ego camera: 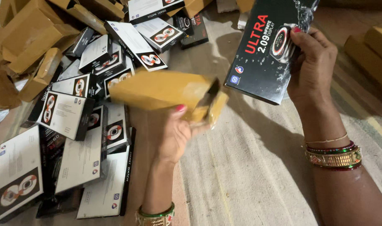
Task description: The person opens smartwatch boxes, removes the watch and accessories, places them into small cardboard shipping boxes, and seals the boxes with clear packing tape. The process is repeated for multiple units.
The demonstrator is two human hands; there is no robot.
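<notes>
While left hand (174,134) grips blurred yellow carton (166,90), right hand (312,67) clutches black box (262,54); black-white boxes (82,138) piled left.

Two bare hands are in view: the left hand (176,132) and the right hand (311,67). One yellow-brown cardboard sleeve (166,90), blurred, sits in the left. One black glossy product box (266,50) sits in the right. On the floor, a heap of black-and-white flat product boxes (67,113), roughly fifteen showing, exact count unclear. Plain brown cardboard cartons (30,35): several at upper left, more at far right.
</notes>
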